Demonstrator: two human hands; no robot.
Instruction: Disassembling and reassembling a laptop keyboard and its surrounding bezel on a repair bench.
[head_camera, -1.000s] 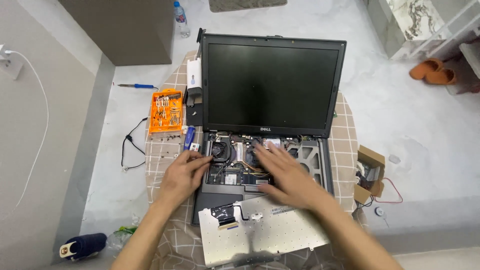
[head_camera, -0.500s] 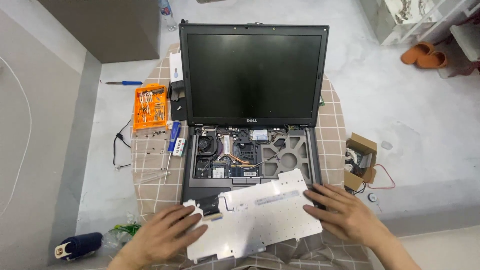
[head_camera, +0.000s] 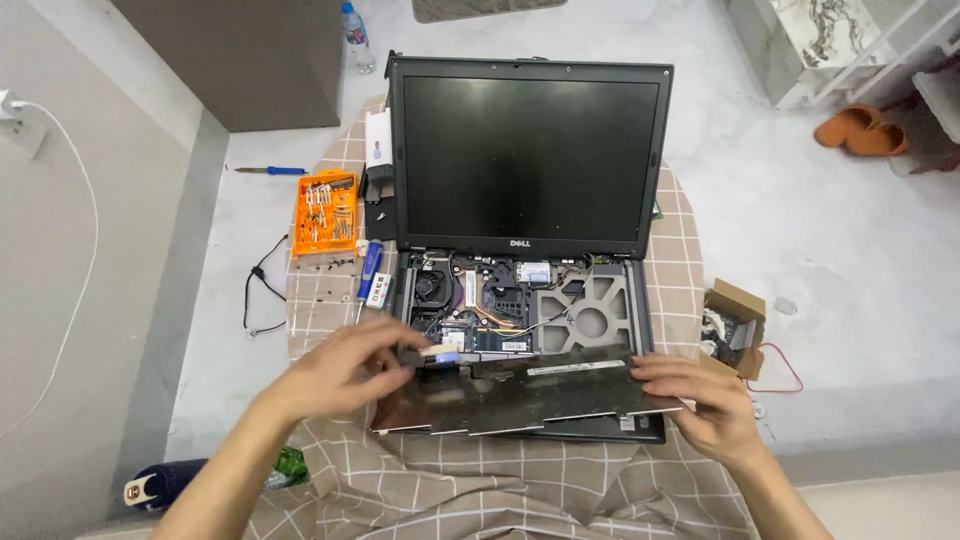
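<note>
My left hand (head_camera: 345, 375) pinches the left edge of one flat grey keyboard panel (head_camera: 530, 395); my right hand (head_camera: 700, 400) grips its right edge, above one open black laptop (head_camera: 530, 160).

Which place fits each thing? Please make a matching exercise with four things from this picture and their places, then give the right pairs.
Things:
1. orange screwdriver case
2. keyboard panel
3. cardboard box
4. water bottle

Places:
A. on the floor at the top, left of the laptop screen
B. between left hand and right hand
C. right of the laptop
D. left of the laptop

Pairs: 1-D, 2-B, 3-C, 4-A
</note>
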